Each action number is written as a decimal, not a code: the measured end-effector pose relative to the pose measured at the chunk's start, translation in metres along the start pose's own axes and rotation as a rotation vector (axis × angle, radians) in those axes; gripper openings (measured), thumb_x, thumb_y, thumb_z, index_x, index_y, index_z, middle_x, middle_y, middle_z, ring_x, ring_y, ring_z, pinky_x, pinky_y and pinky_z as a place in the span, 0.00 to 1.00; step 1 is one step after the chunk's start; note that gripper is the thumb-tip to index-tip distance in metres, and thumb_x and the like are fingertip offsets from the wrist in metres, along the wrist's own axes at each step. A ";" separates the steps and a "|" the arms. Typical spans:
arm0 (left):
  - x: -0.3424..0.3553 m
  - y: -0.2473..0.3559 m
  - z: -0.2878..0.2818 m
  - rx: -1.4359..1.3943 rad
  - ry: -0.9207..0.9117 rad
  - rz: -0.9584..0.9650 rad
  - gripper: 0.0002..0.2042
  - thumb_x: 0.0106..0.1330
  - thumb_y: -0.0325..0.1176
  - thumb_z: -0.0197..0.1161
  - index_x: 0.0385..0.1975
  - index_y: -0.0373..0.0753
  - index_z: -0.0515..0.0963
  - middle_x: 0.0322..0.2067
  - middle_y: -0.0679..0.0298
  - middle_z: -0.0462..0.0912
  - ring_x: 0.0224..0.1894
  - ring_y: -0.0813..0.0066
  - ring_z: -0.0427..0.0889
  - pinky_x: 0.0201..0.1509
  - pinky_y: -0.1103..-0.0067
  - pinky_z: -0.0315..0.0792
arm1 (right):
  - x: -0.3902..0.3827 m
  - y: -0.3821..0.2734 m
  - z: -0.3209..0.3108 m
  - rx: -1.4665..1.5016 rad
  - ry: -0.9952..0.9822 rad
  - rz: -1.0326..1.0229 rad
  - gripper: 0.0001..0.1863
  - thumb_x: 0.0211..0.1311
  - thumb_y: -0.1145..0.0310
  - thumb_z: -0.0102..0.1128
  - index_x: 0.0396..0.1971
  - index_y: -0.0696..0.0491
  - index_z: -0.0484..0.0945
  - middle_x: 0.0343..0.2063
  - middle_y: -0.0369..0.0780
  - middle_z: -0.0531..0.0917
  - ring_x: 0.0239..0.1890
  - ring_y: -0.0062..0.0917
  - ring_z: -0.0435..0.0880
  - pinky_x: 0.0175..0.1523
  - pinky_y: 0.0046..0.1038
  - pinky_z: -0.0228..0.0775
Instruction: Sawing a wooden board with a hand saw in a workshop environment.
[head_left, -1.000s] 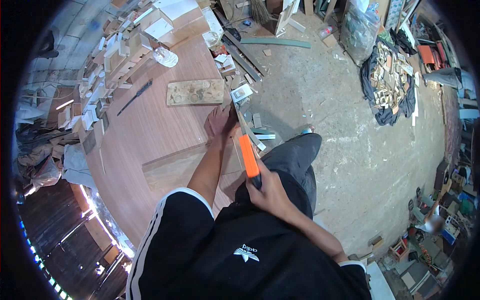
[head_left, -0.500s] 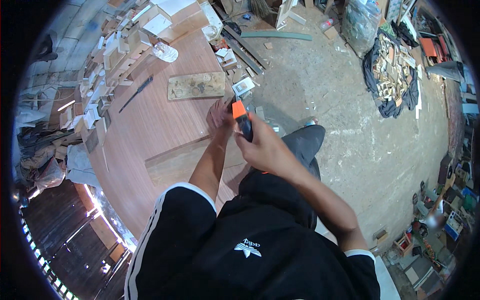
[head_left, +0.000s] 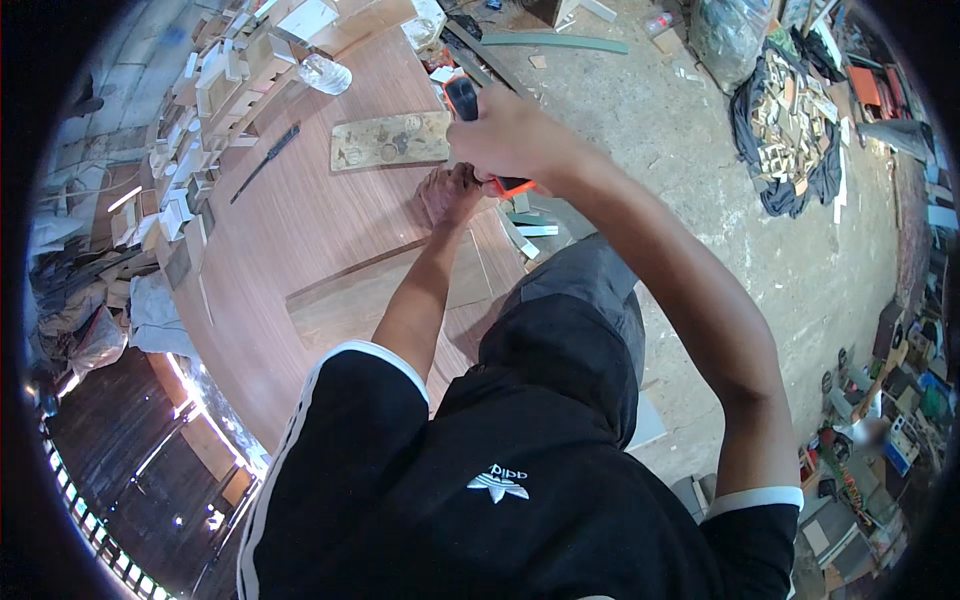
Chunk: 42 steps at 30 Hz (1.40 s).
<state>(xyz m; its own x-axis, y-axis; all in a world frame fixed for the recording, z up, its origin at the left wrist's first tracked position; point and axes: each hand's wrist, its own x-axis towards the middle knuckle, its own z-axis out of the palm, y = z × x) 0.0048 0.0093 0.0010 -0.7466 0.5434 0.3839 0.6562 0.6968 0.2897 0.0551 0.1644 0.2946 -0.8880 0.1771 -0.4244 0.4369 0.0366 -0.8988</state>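
At the tabletop (head_left: 250, 260), the right hand (head_left: 507, 138) grips an orange tool (head_left: 461, 98).

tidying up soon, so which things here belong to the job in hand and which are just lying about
Seemingly in the job:
right hand, fingers around an orange-and-black tool
left hand, at the edge of the table
perhaps the flat board by the left forearm

Apparently lying about:
slim dark tool
scuffed wooden block
heap of wood offcuts

Across from me, the bare right hand (head_left: 497, 138) curls closed just beyond the bare left hand (head_left: 446, 196), right elbow (head_left: 752, 388) bent outward.
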 end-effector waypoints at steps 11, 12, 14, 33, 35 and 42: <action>-0.008 -0.028 0.007 -0.250 -0.065 -0.045 0.14 0.49 0.41 0.69 0.34 0.46 0.79 0.31 0.61 0.78 0.33 0.61 0.80 0.41 0.66 0.75 | 0.065 0.107 0.056 -0.032 0.135 0.072 0.07 0.52 0.73 0.51 0.28 0.61 0.72 0.16 0.42 0.77 0.14 0.28 0.79 0.18 0.32 0.67; -0.005 -0.016 0.010 -0.343 -0.068 -0.060 0.14 0.49 0.40 0.70 0.34 0.46 0.79 0.31 0.61 0.78 0.34 0.61 0.80 0.42 0.66 0.74 | 0.066 0.118 0.055 -0.038 0.186 0.058 0.07 0.52 0.73 0.51 0.29 0.61 0.71 0.16 0.42 0.76 0.14 0.28 0.78 0.18 0.32 0.68; -0.005 0.008 0.009 -0.287 -0.139 -0.051 0.14 0.50 0.41 0.69 0.35 0.46 0.80 0.31 0.61 0.78 0.36 0.62 0.80 0.43 0.66 0.74 | 0.066 0.140 0.040 -0.051 0.254 0.054 0.07 0.52 0.73 0.51 0.30 0.60 0.71 0.16 0.42 0.76 0.14 0.28 0.78 0.17 0.32 0.68; -0.015 -0.032 -0.010 -0.027 -0.128 0.035 0.08 0.58 0.40 0.58 0.33 0.46 0.77 0.29 0.59 0.76 0.38 0.59 0.78 0.41 0.66 0.72 | -0.101 0.085 0.081 -0.121 0.294 -0.302 0.29 0.55 0.74 0.56 0.59 0.61 0.62 0.23 0.58 0.77 0.26 0.52 0.80 0.33 0.41 0.71; -0.006 -0.007 -0.002 -0.054 -0.176 0.056 0.07 0.57 0.40 0.59 0.32 0.46 0.76 0.29 0.60 0.76 0.37 0.60 0.78 0.40 0.66 0.72 | -0.141 0.094 0.070 -0.067 0.210 -0.108 0.34 0.53 0.77 0.57 0.62 0.59 0.60 0.20 0.54 0.77 0.19 0.43 0.80 0.25 0.34 0.70; -0.002 -0.026 -0.002 -0.024 -0.235 0.073 0.07 0.57 0.35 0.58 0.32 0.42 0.75 0.29 0.56 0.76 0.36 0.55 0.78 0.41 0.64 0.71 | -0.152 0.091 0.069 0.006 0.257 -0.097 0.20 0.52 0.81 0.55 0.47 0.60 0.67 0.25 0.54 0.77 0.24 0.45 0.81 0.30 0.33 0.71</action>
<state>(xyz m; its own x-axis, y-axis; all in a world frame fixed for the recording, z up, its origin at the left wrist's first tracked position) -0.0110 -0.0109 -0.0058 -0.7004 0.6878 0.1909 0.7096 0.6420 0.2904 0.2199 0.0727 0.2697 -0.8597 0.4167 -0.2953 0.3502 0.0600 -0.9347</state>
